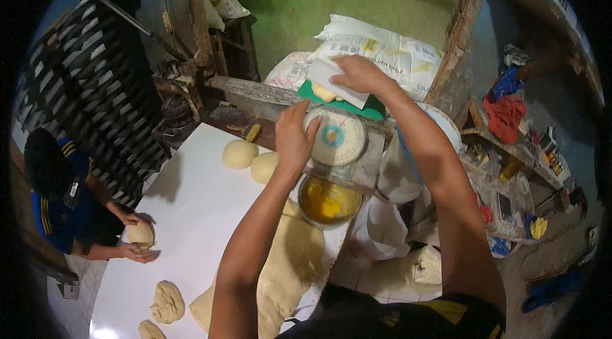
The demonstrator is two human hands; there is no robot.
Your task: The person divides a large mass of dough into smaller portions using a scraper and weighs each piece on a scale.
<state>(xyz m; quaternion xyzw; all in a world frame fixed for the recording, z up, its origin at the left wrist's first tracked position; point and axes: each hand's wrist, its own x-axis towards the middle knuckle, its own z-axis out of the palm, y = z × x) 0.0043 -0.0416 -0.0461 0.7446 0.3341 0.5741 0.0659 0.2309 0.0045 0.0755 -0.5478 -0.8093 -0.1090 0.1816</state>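
My right hand [358, 73] grips a flat white scraper [334, 82], tilted over a small lump of dough [325, 92] on the green tray [368, 108] of a dial scale. Just in front of the tray is the scale's round face [334, 136]. At its left edge my left hand [294, 136] is raised with thumb and fingers apart, holding nothing. Below the scale stands a metal bowl [330, 200] with a yellow, soft substance in it. A large mass of dough [291, 262] lies beside the bowl, partly behind my left forearm.
On the white tabletop [191, 205] are round dough balls [240, 154] and rough dough pieces [167, 302]. A co-worker [62, 195] at the left cups a dough ball [139, 235]. A brush [250, 132] lies behind the table; flour sacks [382, 52] are stacked beyond the scale.
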